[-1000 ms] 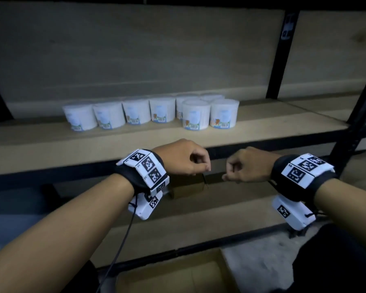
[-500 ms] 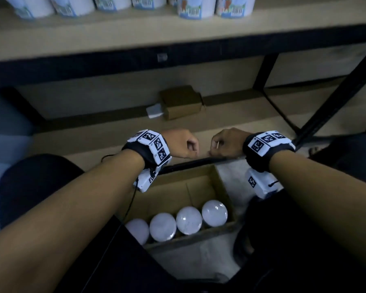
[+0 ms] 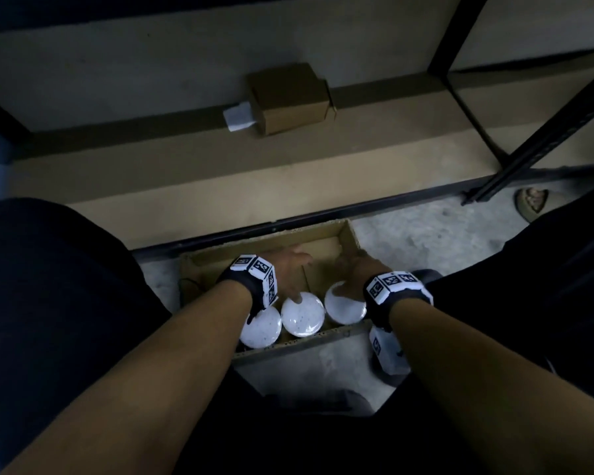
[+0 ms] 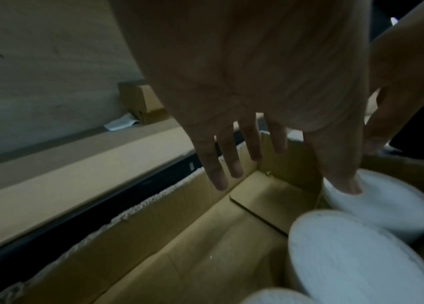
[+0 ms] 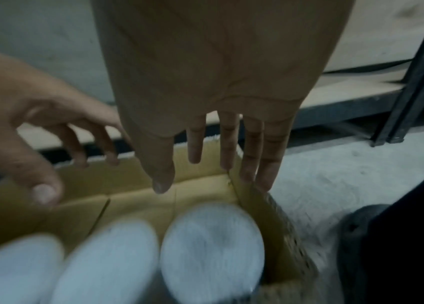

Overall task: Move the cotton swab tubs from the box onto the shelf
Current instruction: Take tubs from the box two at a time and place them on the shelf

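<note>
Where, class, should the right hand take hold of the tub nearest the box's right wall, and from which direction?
Grip the rightmost tub round its lid rim, coming straight down from above. It stands upright in the box, with the cardboard wall close on its right and the middle tub on its left, so its sides look hard to reach. The right hand hovers open above it.

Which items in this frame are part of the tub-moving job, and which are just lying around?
Part of the job:
- three white tubs
- open cardboard box holding them
- left hand and right hand, open, reaching in

Just lying about:
- small closed carton on the low shelf board
- white paper beside the carton
</note>
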`<act>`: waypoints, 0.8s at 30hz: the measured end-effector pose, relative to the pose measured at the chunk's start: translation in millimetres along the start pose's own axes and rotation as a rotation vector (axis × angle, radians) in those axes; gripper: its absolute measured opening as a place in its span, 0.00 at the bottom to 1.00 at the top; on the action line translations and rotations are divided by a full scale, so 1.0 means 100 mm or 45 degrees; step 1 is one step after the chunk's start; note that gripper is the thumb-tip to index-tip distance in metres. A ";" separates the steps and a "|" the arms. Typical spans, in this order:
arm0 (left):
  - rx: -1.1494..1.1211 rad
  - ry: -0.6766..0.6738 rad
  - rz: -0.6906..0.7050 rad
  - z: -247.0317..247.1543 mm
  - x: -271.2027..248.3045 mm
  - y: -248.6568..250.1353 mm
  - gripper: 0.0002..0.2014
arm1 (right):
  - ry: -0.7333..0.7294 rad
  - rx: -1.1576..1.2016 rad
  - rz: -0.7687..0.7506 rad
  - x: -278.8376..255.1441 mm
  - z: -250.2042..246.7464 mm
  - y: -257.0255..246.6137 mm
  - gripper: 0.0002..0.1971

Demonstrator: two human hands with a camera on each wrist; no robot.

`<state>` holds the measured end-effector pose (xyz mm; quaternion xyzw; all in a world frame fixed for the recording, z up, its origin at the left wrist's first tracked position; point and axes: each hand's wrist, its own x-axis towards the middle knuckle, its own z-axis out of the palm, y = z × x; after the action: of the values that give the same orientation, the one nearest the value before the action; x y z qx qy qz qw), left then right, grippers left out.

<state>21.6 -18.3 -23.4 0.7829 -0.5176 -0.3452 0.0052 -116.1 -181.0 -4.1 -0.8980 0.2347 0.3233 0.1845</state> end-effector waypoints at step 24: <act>0.179 0.052 0.196 0.76 0.11 0.12 0.38 | 0.065 -0.204 0.102 0.17 0.59 -0.05 0.45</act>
<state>-27.4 -6.1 -83.0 0.7461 -0.5989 -0.2906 -0.0126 -131.2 -153.5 -57.1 -0.9077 0.2482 0.3252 0.0930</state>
